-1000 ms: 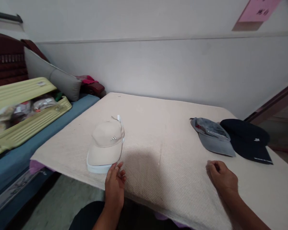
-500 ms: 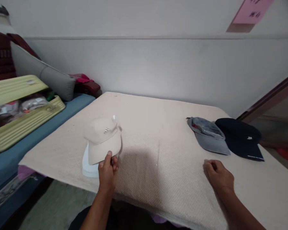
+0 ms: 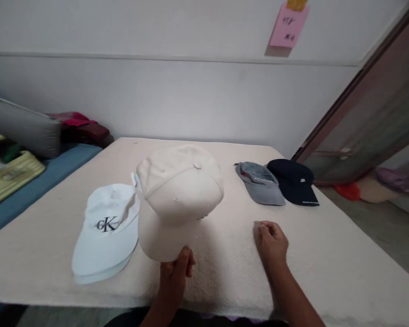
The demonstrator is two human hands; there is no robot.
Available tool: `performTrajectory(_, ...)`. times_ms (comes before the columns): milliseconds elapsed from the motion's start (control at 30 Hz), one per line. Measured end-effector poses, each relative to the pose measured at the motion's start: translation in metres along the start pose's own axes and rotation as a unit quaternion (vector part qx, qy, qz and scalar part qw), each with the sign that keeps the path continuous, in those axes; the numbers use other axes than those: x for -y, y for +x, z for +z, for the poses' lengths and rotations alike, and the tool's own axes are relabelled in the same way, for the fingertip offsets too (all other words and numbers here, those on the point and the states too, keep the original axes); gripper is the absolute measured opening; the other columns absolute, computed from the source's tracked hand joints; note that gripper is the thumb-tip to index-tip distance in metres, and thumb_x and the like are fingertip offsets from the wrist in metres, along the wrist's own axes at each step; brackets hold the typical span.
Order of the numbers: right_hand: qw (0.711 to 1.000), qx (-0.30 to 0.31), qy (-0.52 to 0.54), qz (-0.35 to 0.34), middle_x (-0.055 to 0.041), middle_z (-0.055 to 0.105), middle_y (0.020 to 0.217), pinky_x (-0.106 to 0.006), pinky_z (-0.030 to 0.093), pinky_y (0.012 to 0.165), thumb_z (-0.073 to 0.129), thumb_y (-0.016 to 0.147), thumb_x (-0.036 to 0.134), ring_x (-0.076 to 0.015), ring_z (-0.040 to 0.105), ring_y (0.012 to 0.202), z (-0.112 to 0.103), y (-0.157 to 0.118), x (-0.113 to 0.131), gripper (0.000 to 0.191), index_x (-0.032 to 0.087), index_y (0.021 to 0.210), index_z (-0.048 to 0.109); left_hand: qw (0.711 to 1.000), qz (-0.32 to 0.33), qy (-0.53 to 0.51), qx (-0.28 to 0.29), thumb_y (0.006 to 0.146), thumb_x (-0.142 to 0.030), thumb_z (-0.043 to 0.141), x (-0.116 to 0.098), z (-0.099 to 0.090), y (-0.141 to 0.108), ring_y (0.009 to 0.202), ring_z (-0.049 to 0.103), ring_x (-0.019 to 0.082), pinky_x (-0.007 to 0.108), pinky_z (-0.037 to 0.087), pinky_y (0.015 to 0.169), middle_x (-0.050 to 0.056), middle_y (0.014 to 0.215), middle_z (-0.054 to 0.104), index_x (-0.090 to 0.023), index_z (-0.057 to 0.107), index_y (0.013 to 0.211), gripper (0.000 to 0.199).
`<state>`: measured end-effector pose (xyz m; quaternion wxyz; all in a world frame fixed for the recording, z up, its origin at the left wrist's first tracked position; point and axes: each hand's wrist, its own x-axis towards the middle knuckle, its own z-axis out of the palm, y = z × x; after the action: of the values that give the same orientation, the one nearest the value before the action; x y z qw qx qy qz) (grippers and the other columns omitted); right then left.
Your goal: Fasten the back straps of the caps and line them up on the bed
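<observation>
A cream cap [image 3: 180, 195] is raised over the table, its brim pinched between the thumb and fingers of my left hand [image 3: 177, 272]. To its left lies a white cap [image 3: 105, 231] with black "CK" letters, brim toward me. My right hand [image 3: 272, 240] rests on the table with curled fingers and nothing visible in them. Beyond it lie a grey cap [image 3: 261, 184] and, touching it on the right, a dark navy cap [image 3: 295, 181].
The caps are on a table [image 3: 231, 290] with a cream cloth. A white wall [image 3: 177, 100] with a pink note [image 3: 289, 27] stands behind. At the left are a blue bench [image 3: 71, 163], a grey cushion [image 3: 23, 129] and a yellow-green basket [image 3: 17, 177].
My left hand has lifted the cream cap off the white cap and carried it right, tilting its crown into view. The white cap is uncovered. The view has turned right.
</observation>
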<state>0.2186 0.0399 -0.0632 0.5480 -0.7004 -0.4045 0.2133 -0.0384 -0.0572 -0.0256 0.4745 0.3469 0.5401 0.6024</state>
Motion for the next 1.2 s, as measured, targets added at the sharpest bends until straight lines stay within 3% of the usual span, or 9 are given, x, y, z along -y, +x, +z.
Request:
performTrajectory(100,0.955,0.123,0.235,0.13,0.0014,0.057,0.058,-0.023,0.037,0.048,0.065,0.072,0.033,-0.011,0.048,0.049,0.015,-0.025,0.022,0.016,0.018,0.073,0.059,0.999,-0.027,-0.003,0.025,0.079,-0.038,0.061,0.011,0.012,-0.006,0.042,0.041,0.009,0.023,0.033,0.043,0.001,0.05,0.051,-0.018,0.06,0.053,0.033)
performTrajectory(267,0.797,0.33,0.435,0.258,-0.0085,0.069,0.077,-0.029,0.048,0.066,0.059,0.078,0.054,-0.018,0.064,0.073,0.032,-0.046,0.056,0.041,0.014,0.085,0.066,0.995,-0.063,0.02,0.07,0.081,-0.049,0.055,0.021,0.022,-0.014,0.042,0.04,0.009,0.023,0.031,0.043,-0.001,0.047,0.048,-0.017,0.055,0.052,0.043)
performTrajectory(400,0.713,0.329,0.548,0.286,-0.002,0.072,0.08,-0.028,0.05,0.074,0.059,0.08,0.047,-0.0161,0.065,0.078,0.027,-0.034,0.072,0.028,0.02,0.082,0.067,0.984,-0.116,0.063,0.122,0.081,-0.052,0.054,0.03,0.031,-0.027,0.044,0.043,0.01,0.023,0.033,0.044,0.0,0.049,0.05,-0.016,0.055,0.055,0.044)
performTrajectory(567,0.718,0.304,0.548,0.303,-0.0016,0.074,0.077,-0.028,0.052,0.074,0.068,0.068,0.023,-0.0165,0.066,0.071,0.006,-0.015,0.068,0.011,0.017,0.077,0.071,0.965,-0.165,-0.004,0.204,0.063,-0.041,0.077,0.037,0.035,-0.034,0.091,0.06,0.024,0.033,0.046,0.08,0.012,0.099,0.069,-0.018,0.065,0.101,0.046)
performTrajectory(700,0.733,0.316,0.524,0.295,-0.0032,0.072,0.066,-0.034,0.053,0.071,0.072,0.062,0.026,-0.0193,0.065,0.061,-0.005,-0.016,0.064,0.016,0.014,0.073,0.072,0.951,-0.223,-0.15,0.155,0.064,-0.061,0.067,0.018,0.022,-0.015,0.122,0.045,0.036,0.045,0.036,0.099,0.016,0.113,0.066,-0.018,0.063,0.109,0.062)
performTrajectory(767,0.741,0.317,0.523,0.277,-0.0032,0.072,0.066,-0.034,0.053,0.07,0.075,0.059,0.027,-0.0193,0.064,0.06,-0.008,-0.021,0.065,0.018,0.015,0.072,0.072,0.939,-0.239,-0.187,0.159,0.076,-0.07,0.043,-0.002,0.017,0.001,0.121,0.048,0.036,0.047,0.038,0.098,0.016,0.109,0.068,-0.017,0.063,0.111,0.066)
performTrajectory(933,0.744,0.409,0.469,0.243,-0.0037,0.07,0.067,-0.035,0.051,0.069,0.076,0.061,0.031,-0.0206,0.064,0.069,-0.018,-0.036,0.063,0.024,0.018,0.08,0.071,0.877,-0.288,-0.321,0.212,0.086,-0.042,0.048,-0.052,0.013,0.035,0.098,0.065,0.03,0.044,0.046,0.091,0.011,0.091,0.074,-0.015,0.068,0.098,0.036)
performTrajectory(1067,0.761,0.541,0.309,0.179,-0.0039,0.069,0.07,-0.033,0.049,0.071,0.073,0.066,0.026,-0.0192,0.062,0.074,-0.023,-0.041,0.057,0.017,0.017,0.08,0.071,0.897,-0.254,-0.279,0.232,0.076,-0.012,0.06,-0.07,0.015,0.047,0.082,0.07,0.024,0.037,0.051,0.083,0.006,0.077,0.075,-0.016,0.07,0.095,0.022)
performTrajectory(1200,0.734,0.64,0.191,0.121,-0.0019,0.068,0.072,-0.032,0.048,0.074,0.073,0.063,0.019,-0.0161,0.059,0.072,-0.018,-0.041,0.051,0.014,0.016,0.076,0.072,0.916,-0.217,-0.225,0.251,0.07,-0.01,0.066,-0.077,0.024,0.044,0.076,0.069,0.023,0.031,0.052,0.074,0.007,0.078,0.074,-0.015,0.07,0.1,0.03)
